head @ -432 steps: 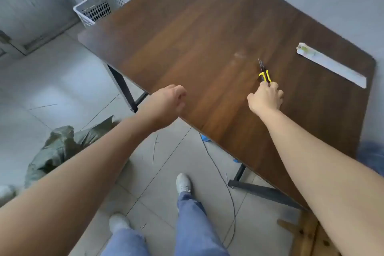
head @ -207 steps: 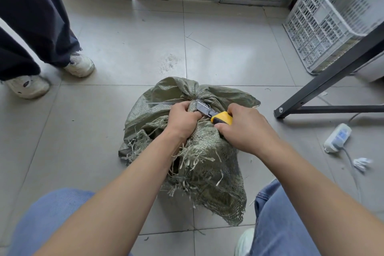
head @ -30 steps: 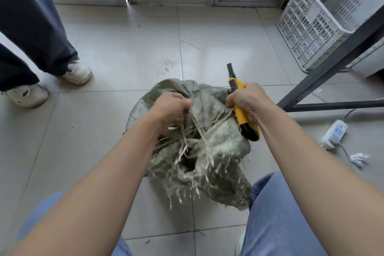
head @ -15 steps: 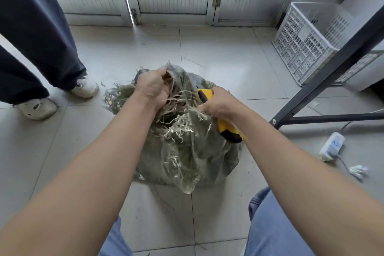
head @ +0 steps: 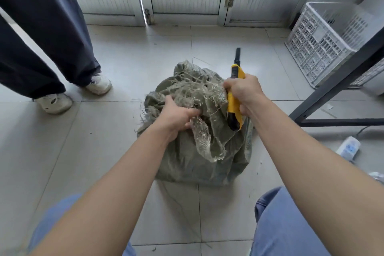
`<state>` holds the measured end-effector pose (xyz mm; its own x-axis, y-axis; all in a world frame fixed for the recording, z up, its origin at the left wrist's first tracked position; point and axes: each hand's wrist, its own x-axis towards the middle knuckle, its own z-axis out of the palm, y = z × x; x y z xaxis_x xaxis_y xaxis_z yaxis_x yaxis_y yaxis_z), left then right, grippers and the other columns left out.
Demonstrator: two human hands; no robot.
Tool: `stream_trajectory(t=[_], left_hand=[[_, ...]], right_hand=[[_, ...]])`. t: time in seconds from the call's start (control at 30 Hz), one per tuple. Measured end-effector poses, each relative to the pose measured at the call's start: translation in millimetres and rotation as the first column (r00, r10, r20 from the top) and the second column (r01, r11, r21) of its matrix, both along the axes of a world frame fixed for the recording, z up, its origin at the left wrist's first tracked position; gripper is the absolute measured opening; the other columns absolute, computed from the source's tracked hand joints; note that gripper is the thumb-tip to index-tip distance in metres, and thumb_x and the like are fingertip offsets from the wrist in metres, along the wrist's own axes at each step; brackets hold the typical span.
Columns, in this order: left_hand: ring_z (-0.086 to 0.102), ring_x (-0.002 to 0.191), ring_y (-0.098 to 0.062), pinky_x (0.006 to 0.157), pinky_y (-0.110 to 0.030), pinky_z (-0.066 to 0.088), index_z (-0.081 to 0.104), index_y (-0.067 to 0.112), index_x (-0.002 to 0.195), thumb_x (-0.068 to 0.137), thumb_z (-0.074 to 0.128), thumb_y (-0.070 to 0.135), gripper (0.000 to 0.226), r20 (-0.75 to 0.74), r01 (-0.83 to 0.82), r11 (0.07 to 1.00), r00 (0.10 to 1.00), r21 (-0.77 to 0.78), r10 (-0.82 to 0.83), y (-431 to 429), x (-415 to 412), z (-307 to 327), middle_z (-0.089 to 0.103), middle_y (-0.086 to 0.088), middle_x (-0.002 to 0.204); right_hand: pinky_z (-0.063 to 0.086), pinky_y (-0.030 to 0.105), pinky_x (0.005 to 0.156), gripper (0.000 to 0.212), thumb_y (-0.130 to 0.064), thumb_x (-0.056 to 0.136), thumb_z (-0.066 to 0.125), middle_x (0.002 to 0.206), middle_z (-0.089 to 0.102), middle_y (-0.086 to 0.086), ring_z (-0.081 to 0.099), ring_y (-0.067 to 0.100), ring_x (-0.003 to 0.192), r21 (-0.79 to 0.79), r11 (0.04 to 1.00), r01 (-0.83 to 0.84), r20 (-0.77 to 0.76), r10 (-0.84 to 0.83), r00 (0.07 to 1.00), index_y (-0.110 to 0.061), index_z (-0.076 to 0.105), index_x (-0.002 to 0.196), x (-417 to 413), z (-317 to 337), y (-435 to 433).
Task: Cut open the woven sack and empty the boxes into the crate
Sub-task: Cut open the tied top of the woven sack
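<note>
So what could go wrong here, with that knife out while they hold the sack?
The knife blade is extended in the right hand, close to the left hand gripping the frayed sack; a slip might nick it. Loose strands could also snag the blade. A bystander's shoes stand nearby.

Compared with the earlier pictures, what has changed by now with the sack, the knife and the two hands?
The tied top of the sack is now cut open and frayed. The right hand has drawn the knife out of the fabric, blade pointing away. The left hand still grips the loose weave. The crate stays in place; no boxes show yet.
</note>
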<state>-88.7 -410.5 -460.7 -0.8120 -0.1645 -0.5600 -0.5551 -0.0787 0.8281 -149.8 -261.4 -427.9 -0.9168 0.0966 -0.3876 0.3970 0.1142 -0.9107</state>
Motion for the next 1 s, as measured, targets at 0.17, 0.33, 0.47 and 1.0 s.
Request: stream_trajectory(t=[0.17,0.33,0.47,1.0], left_hand=[[0.066,0.080,-0.019,0.065,-0.027,0.053,0.062,0.008,0.106,0.085,0.063,0.008,0.021,-0.245,-0.146,0.977,0.964,-0.153,0.105,7,-23,16,0.069,-0.008,0.096],[0.067,0.069,-0.024,0.065,-0.035,0.060,0.058,0.007,0.090,0.089,0.048,-0.010,0.020,-0.458,-0.076,0.959,0.866,0.273,0.199,5,-38,69,0.065,-0.013,0.085],[0.060,0.086,-0.015,0.080,-0.024,0.053,0.057,0.011,0.109,0.078,0.036,-0.015,0.046,-0.677,-0.350,0.928,0.714,-0.127,0.176,-14,-37,82,0.057,-0.004,0.100],[0.067,0.076,-0.024,0.079,-0.036,0.057,0.068,-0.003,0.101,0.077,0.072,0.007,0.026,-0.220,0.255,0.941,0.927,-0.224,-0.304,-12,-37,35,0.070,-0.013,0.086]], right_hand=[[0.047,0.022,0.058,0.052,-0.040,0.069,0.082,0.089,0.063,0.001,0.061,0.011,0.069,0.180,0.940,-0.288,-0.142,0.315,0.938,-0.012,0.056,0.106,16,11,-6],[0.058,0.046,0.081,0.045,-0.012,0.062,0.082,0.095,0.071,0.011,0.069,0.026,0.083,0.128,0.926,-0.354,-0.168,0.372,0.913,-0.004,0.063,0.102,6,21,-18],[0.059,0.041,0.060,0.011,0.002,0.072,0.059,0.070,0.062,0.017,0.064,0.028,0.055,-0.018,0.983,-0.180,-0.058,0.179,0.982,0.002,0.064,0.081,-10,41,-3],[0.035,0.026,0.049,0.031,-0.026,0.075,0.076,0.077,0.056,0.008,0.048,0.016,0.057,0.692,0.685,-0.226,0.104,0.215,0.971,-0.008,0.059,0.094,-26,67,57]])
